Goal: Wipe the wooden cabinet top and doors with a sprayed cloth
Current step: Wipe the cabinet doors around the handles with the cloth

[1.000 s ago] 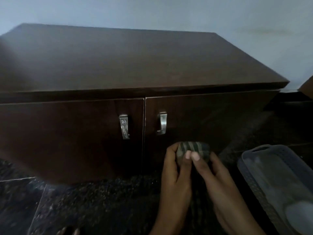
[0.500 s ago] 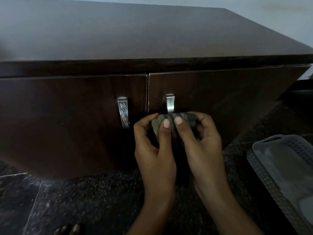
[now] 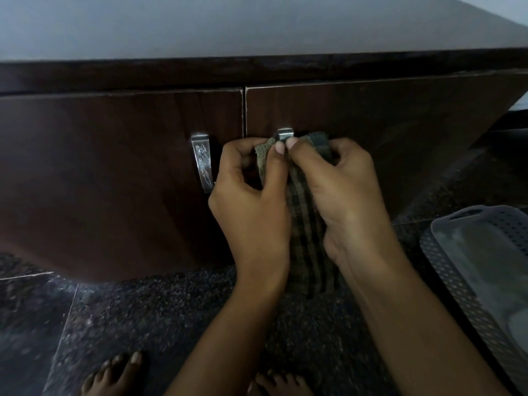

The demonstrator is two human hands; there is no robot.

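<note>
The dark wooden cabinet fills the upper view, its top pale with glare. Below it are the left door and the right door, each with a metal handle near the middle seam. A striped green-brown cloth hangs down in front of the right door. My left hand and my right hand both pinch its top edge, thumbs together, just below the right door's handle. That handle is mostly hidden behind the cloth and hands.
A perforated grey plastic basket stands on the dark speckled stone floor at the right. My bare toes show at the bottom edge, close to the cabinet front.
Both hands have risen with the cloth, from low on the right door to just under its handle. The view has moved closer to the cabinet and tilted down.
</note>
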